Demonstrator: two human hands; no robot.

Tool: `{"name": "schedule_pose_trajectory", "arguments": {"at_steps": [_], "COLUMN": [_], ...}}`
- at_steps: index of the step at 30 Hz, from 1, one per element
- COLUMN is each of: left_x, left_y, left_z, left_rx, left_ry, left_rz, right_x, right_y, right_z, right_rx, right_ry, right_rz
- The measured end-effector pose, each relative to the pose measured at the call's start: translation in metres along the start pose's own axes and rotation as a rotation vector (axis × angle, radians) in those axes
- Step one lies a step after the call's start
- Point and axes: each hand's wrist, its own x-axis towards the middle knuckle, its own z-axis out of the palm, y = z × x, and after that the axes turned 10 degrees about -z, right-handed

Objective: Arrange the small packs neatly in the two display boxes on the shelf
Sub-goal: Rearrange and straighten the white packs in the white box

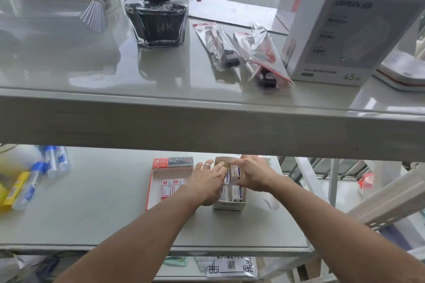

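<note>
Head view looks under an upper shelf (207,122) at both hands over the white display box (230,205) on the lower shelf (103,202). Right hand (251,174) fingers pinch what seems a small pack (235,173); left hand (207,181) fingers spread loosely, touching packs. Red display box (158,181) sits just left, holding red packs (172,187).

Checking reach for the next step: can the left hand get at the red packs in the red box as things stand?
Probably yes. The left hand lies right beside the red packs, and the red box is open on top with nothing over them.
</note>
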Motion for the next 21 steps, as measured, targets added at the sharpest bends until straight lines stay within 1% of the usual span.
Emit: {"name": "schedule_pose_trajectory", "arguments": {"at_steps": [3,9,14,21], "left_x": [0.001,0.000,0.000,-0.001], "left_y": [-0.001,0.001,0.001,0.001], "left_z": [0.000,0.000,0.001,0.002], "left_rx": [-0.006,0.000,0.002,0.010], "left_ry": [-0.013,-0.014,-0.019,-0.001], "left_rz": [0.004,0.005,-0.009,0.000], "right_x": [0.002,0.004,0.011,0.009], "right_y": [-0.001,-0.002,0.001,0.003], "right_z": [-0.002,-0.003,0.005,0.001], "right_rx": [-0.051,-0.174,-0.081,-0.066], "right_ry": [-0.060,-0.106,-0.059,-0.103], "right_rz": [-0.001,-0.034,-0.038,0.000]}}
